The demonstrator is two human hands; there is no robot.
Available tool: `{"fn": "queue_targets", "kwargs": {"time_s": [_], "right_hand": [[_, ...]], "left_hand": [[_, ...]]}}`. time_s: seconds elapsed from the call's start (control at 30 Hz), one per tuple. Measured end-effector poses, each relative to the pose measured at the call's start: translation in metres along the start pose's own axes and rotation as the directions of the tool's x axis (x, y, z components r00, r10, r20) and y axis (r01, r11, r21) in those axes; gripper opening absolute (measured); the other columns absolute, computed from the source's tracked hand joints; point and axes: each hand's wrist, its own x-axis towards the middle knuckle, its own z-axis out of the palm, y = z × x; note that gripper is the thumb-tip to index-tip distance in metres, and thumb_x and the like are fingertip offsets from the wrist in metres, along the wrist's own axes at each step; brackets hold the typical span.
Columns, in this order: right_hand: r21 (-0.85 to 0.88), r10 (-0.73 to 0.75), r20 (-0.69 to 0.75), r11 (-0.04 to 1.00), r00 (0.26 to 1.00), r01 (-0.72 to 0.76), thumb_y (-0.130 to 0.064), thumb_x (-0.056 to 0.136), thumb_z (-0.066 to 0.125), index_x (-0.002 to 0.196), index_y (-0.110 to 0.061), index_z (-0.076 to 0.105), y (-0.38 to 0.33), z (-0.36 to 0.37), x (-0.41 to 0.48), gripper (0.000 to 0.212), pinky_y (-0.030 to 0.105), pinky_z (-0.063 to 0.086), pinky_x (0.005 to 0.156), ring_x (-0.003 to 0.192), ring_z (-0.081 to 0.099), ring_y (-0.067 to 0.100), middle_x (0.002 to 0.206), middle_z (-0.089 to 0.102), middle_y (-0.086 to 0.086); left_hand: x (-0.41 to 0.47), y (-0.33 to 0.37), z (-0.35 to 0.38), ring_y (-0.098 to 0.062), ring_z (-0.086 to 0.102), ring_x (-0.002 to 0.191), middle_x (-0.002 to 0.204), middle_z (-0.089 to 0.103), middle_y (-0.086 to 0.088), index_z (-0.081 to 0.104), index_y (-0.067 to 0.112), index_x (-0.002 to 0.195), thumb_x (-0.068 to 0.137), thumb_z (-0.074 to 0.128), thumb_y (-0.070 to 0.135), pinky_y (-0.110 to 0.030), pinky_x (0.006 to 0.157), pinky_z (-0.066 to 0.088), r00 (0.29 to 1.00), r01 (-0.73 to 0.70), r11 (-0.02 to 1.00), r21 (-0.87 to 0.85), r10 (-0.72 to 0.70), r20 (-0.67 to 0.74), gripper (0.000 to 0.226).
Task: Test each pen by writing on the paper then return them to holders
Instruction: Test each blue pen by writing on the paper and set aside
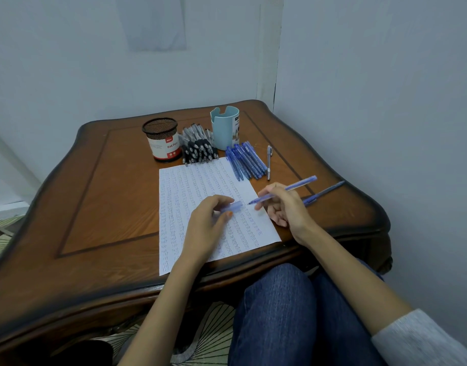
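Wooden and dark-edged, the counter (108, 196) is set in a pale corner. A sheet of paper (190, 186), covered in rows of writing, is laid at its near middle. Over the paper's right edge an uncapped blue pen (298, 184) is gripped by the right hand (285, 207), its tip pointed left. Whether the tip touches the sheet cannot be told. A blue cap (233, 206) is pinched in the left hand (211, 223), just left of the tip and apart from it. At the far side a mesh holder (162, 140) and a light blue holder (225, 128) are stood, with black pens (199, 147) heaped between them. Blue pens (246, 162) are laid right of the paper's far end.
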Motion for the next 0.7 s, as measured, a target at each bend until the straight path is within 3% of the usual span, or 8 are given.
{"fn": "queue_targets", "kwargs": {"time_s": [0.1,0.27,0.5,0.63,0.7], "right_hand": [[0.047,0.004,0.001,0.999,1.0,-0.004,-0.015,0.101,0.042,0.092,-0.008,0.046,-0.001,-0.003,0.001,0.012,0.018,0.023,0.032,0.038,0.039,0.01,0.08,0.069,0.011],[0.063,-0.009,0.026,0.998,1.0,0.008,-0.02,0.1,0.048,0.091,-0.009,0.047,0.0,-0.006,0.001,0.015,0.015,0.025,0.032,0.038,0.041,0.01,0.093,0.071,0.019],[-0.043,-0.034,0.099,0.998,0.994,0.039,-0.021,0.095,0.057,0.095,0.0,0.059,-0.002,-0.003,-0.004,0.02,0.014,0.026,0.036,0.039,0.043,0.009,0.088,0.074,0.012],[-0.095,-0.087,0.106,0.991,0.991,0.097,-0.012,0.089,0.065,0.101,0.005,0.068,-0.004,-0.001,-0.011,0.021,0.012,0.033,0.038,0.038,0.044,0.006,0.059,0.066,-0.008],[-0.115,-0.094,0.106,0.988,0.99,0.106,-0.013,0.087,0.068,0.1,0.002,0.071,-0.003,-0.001,-0.01,0.02,0.013,0.034,0.04,0.039,0.044,0.006,0.056,0.064,-0.009]], "left_hand": [[-0.001,0.003,-0.001,0.001,0.056,0.09,0.101,0.064,0.013,0.062,0.025,0.1,0.088,0.064,0.005,-0.006,0.075,0.04,1.0,-0.014,0.999,-0.05,0.014,0.004,0.024],[-0.002,0.007,-0.003,0.0,0.058,0.091,0.103,0.065,0.011,0.062,0.027,0.1,0.088,0.062,0.002,-0.005,0.075,0.04,0.999,-0.038,0.995,-0.091,0.036,-0.019,0.027],[-0.002,0.007,-0.003,-0.001,0.061,0.094,0.104,0.067,0.009,0.063,0.023,0.102,0.089,0.063,0.001,-0.01,0.079,0.044,0.997,-0.076,0.991,-0.113,0.077,0.002,0.026],[-0.002,0.007,-0.003,-0.002,0.061,0.09,0.097,0.067,0.004,0.068,0.021,0.099,0.087,0.066,0.003,-0.01,0.079,0.044,0.996,-0.084,0.988,-0.13,0.086,0.014,0.022],[-0.002,0.006,-0.003,-0.002,0.061,0.088,0.094,0.067,0.0,0.071,0.016,0.097,0.087,0.066,0.002,-0.01,0.078,0.044,0.997,-0.069,0.988,-0.138,0.072,0.022,0.018]]}}
